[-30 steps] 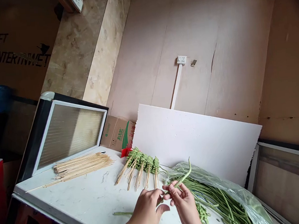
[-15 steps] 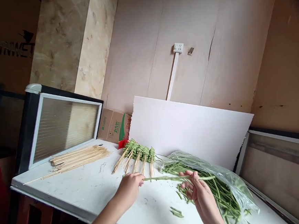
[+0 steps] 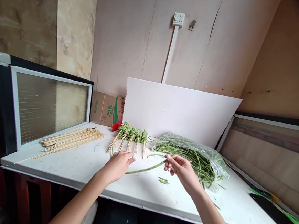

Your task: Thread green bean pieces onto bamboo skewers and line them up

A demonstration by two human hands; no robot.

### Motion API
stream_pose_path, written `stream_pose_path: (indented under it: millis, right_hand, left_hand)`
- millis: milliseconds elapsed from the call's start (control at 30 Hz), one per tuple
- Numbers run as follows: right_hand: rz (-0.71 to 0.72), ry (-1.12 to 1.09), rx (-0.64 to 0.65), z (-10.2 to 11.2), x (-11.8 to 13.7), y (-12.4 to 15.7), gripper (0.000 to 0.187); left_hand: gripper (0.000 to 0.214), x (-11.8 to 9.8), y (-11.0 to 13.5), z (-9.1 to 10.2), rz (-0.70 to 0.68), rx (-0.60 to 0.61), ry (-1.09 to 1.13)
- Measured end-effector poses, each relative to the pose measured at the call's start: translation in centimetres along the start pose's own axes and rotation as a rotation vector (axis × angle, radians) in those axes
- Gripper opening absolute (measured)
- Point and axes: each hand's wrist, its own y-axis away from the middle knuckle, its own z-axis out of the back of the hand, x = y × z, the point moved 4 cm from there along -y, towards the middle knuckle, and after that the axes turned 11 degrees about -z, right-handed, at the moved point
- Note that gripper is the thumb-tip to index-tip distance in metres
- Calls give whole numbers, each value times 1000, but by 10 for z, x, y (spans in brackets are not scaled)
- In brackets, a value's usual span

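My right hand (image 3: 181,170) pinches one end of a long green bean (image 3: 146,168) that stretches left across the white table (image 3: 86,168). Over the bean's other end is my left hand (image 3: 118,164), fingers curled down on the tabletop. Just behind my hands lies a row of bamboo skewers threaded with bean pieces (image 3: 131,138). A clear plastic bag of long beans (image 3: 191,155) lies to the right of my right hand. Short cut bean bits (image 3: 163,180) lie on the table between my hands.
A pile of bare bamboo skewers (image 3: 69,140) lies at the left of the table. A glass-fronted cabinet (image 3: 42,103) and a cardboard box (image 3: 108,110) stand behind. A white board (image 3: 177,109) leans on the wall. A glass-topped chest (image 3: 271,150) is at right.
My hands have drawn apart, stretching the bean out; it now sags toward the table. The left hand has come down onto the tabletop. The view has dropped and shifted right.
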Motion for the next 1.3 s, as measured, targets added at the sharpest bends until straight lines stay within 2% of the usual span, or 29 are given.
stream_pose_path:
  millis: [133, 233, 300, 433, 533, 600, 767, 833, 933, 1067, 1300]
  right_hand:
    - [-16, 46, 169, -33, -5, 13, 42]
    - [19, 92, 232, -48, -7, 20, 41]
    - [47, 115, 246, -52, -8, 22, 40]
    - [107, 135, 156, -46, -8, 20, 37]
    - [181, 125, 42, -33, -3, 19, 39]
    - [254, 182, 9, -26, 2, 21, 39]
    - [595, 529, -28, -26, 24, 37, 11]
    - [721, 651, -17, -31, 29, 43, 11]
    - [835, 728, -18, -36, 31, 47, 17]
    - [901, 726, -36, -41, 29, 49, 19]
    - [896, 662, -53, -46, 23, 52, 25]
  left_hand:
    - [55, -45, 2, 5, -100, -77, 263]
    - [48, -74, 5, 2, -153, -38, 465]
    - [37, -83, 6, -2, -163, 4, 557]
    - [27, -78, 7, -5, -123, -2, 555]
    - [26, -74, 7, -3, -168, -7, 452]
    - [28, -74, 7, 0, -210, -19, 396]
    - [29, -80, 10, 4, -272, -64, 326]
    - [29, -83, 12, 5, -285, -76, 309]
    - [30, -88, 15, 7, -271, -67, 282]
    - [32, -92, 15, 7, -263, -54, 288]
    - [19, -99, 13, 3, -262, -104, 454]
